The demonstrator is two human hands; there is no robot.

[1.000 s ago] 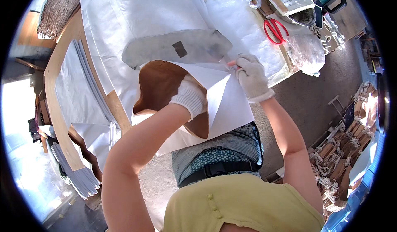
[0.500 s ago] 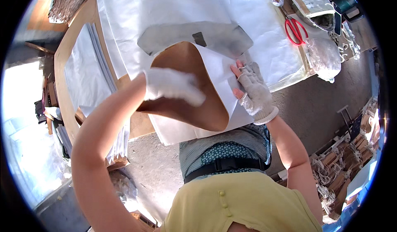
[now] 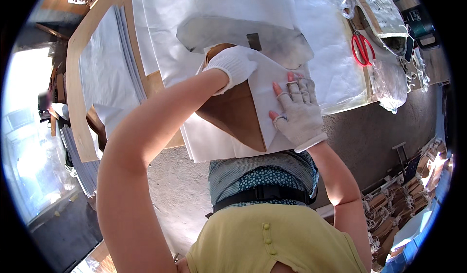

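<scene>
- In the head view, the paper piece (image 3: 241, 110), white on one face and brown on the other, lies at the near edge of the work table, straight ahead of the person, on top of white sheets (image 3: 209, 144).
- Its brown face shows as a tapering patch whose long axis runs from far left to near right; the narrow tip points toward the person, slightly to the right.
- The white face is turned over to the right of that patch, with a slanting edge between the two colours.
- The left hand (image 3: 236, 65), in a white knitted glove, lies across the far end of the paper piece with its fingers directed right; whether they pinch the paper cannot be told.
- The right hand (image 3: 299, 110), in a glove that leaves fingertips bare, is open, palm down and fingers spread toward the far side, pressed on the white part at right.
- Just beyond both hands is a translucent grey template (image 3: 219, 34) with a dark square patch, its long axis running left to right, the right end a little nearer.
- Red-handled scissors (image 3: 357, 48) lie at far right, handles toward the near side; a clear plastic bag (image 3: 389, 83) is just nearer and to their right.
- At left, a stack of folded white paper (image 3: 107, 61) rests on a wooden board (image 3: 75, 93), its long axis running far to near.
</scene>
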